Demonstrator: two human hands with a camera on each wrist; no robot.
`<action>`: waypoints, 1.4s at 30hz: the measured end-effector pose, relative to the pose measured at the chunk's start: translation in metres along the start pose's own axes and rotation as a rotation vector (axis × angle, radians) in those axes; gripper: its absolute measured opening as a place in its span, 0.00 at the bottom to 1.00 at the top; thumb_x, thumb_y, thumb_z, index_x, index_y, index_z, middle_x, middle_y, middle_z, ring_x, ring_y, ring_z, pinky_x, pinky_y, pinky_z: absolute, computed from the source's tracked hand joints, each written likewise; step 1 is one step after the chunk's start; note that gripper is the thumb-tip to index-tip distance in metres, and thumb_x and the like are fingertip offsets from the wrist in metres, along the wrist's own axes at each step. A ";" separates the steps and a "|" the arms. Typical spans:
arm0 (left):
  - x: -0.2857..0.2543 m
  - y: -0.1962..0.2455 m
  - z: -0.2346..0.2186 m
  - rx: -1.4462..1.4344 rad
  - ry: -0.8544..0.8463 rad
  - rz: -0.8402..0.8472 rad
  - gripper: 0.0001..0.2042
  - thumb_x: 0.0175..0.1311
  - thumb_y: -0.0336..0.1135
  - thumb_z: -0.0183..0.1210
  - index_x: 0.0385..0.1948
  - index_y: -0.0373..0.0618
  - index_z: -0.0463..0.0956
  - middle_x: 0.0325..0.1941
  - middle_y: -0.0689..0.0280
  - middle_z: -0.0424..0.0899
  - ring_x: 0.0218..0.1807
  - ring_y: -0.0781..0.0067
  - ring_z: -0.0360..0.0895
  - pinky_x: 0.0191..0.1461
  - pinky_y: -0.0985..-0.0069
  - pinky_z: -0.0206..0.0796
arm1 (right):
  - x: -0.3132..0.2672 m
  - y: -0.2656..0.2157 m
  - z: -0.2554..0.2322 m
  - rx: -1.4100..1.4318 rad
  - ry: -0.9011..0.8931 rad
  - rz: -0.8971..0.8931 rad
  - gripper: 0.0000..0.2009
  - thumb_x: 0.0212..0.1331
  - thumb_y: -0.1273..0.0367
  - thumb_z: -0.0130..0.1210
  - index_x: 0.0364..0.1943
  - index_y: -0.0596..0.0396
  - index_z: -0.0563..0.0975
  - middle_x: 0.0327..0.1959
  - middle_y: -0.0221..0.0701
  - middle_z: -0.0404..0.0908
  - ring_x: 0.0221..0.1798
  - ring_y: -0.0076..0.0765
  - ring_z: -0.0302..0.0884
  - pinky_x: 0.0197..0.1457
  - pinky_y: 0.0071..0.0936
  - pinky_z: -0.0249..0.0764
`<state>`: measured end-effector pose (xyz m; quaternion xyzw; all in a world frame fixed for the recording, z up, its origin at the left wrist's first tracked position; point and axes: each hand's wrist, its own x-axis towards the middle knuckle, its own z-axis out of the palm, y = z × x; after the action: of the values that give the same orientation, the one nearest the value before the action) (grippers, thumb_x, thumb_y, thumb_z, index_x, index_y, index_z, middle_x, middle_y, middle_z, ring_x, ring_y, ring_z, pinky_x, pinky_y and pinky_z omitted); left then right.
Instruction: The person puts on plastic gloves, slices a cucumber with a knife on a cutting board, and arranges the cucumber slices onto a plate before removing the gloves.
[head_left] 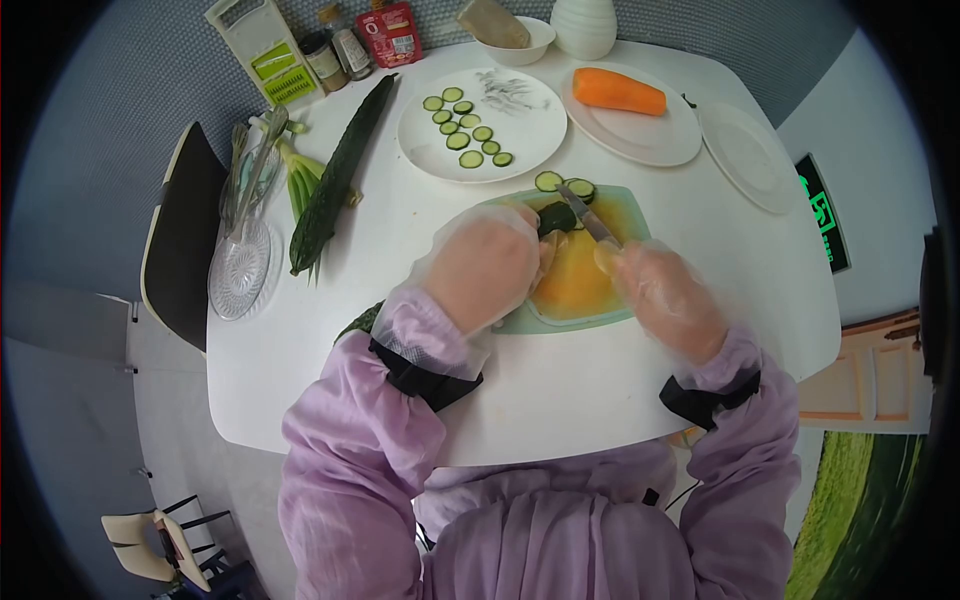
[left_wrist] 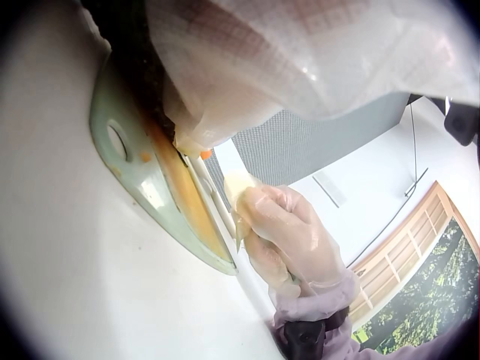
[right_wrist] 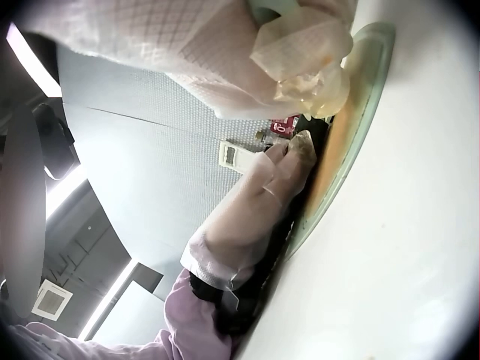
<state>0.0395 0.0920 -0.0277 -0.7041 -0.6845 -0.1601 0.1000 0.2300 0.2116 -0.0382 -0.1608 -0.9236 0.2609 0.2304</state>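
Note:
In the head view my left hand point(head_left: 485, 265), in a clear plastic glove, holds a dark green cucumber point(head_left: 556, 217) down on the cutting board point(head_left: 575, 292). Most of this cucumber is hidden under the hand and forearm. My gloved right hand point(head_left: 672, 298) grips a knife point(head_left: 590, 217), its blade angled beside the cucumber's cut end. Several cucumber slices point(head_left: 548, 181) lie by the blade tip at the board's far edge. The left wrist view has the right hand point(left_wrist: 289, 232) beyond the board point(left_wrist: 157, 191). In the right wrist view, the left hand's fingers point(right_wrist: 300, 150) curl over the cucumber.
Beyond the board, a white plate point(head_left: 420, 150) carries several cucumber slices. A peeled carrot point(head_left: 620, 92) lies on another plate, beside an oval plate point(head_left: 745, 155). To the left are a whole cucumber point(head_left: 340, 180), green onions point(head_left: 300, 180), a glass dish point(head_left: 240, 270) and a grater point(head_left: 265, 55).

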 end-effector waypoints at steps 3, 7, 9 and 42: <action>0.001 -0.001 -0.001 -0.003 -0.036 0.007 0.13 0.62 0.35 0.49 0.19 0.39 0.68 0.17 0.60 0.69 0.22 0.59 0.71 0.29 0.66 0.63 | 0.003 -0.008 -0.005 -0.027 -0.084 0.058 0.06 0.60 0.71 0.49 0.26 0.56 0.68 0.21 0.40 0.68 0.25 0.51 0.68 0.28 0.39 0.64; -0.001 -0.001 0.002 0.019 -0.042 0.016 0.13 0.62 0.36 0.50 0.18 0.39 0.69 0.18 0.60 0.70 0.24 0.59 0.72 0.31 0.66 0.64 | 0.002 -0.005 -0.002 -0.036 -0.054 0.055 0.06 0.60 0.72 0.49 0.27 0.56 0.68 0.22 0.40 0.68 0.27 0.52 0.68 0.30 0.39 0.64; -0.001 -0.001 0.002 0.024 -0.042 0.015 0.13 0.61 0.36 0.50 0.19 0.39 0.69 0.19 0.60 0.70 0.24 0.59 0.72 0.31 0.66 0.64 | 0.004 -0.005 -0.004 0.013 -0.107 0.066 0.04 0.59 0.72 0.49 0.28 0.56 0.69 0.24 0.40 0.69 0.29 0.52 0.68 0.32 0.39 0.65; -0.001 -0.003 0.001 -0.051 -0.011 -0.015 0.11 0.58 0.37 0.53 0.24 0.36 0.69 0.20 0.56 0.71 0.24 0.54 0.72 0.30 0.63 0.64 | 0.005 0.008 0.003 0.071 -0.144 -0.033 0.06 0.62 0.71 0.47 0.31 0.60 0.70 0.27 0.42 0.68 0.32 0.53 0.65 0.35 0.40 0.63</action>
<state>0.0365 0.0920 -0.0292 -0.7022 -0.6860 -0.1744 0.0770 0.2253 0.2185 -0.0434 -0.1184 -0.9304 0.3004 0.1734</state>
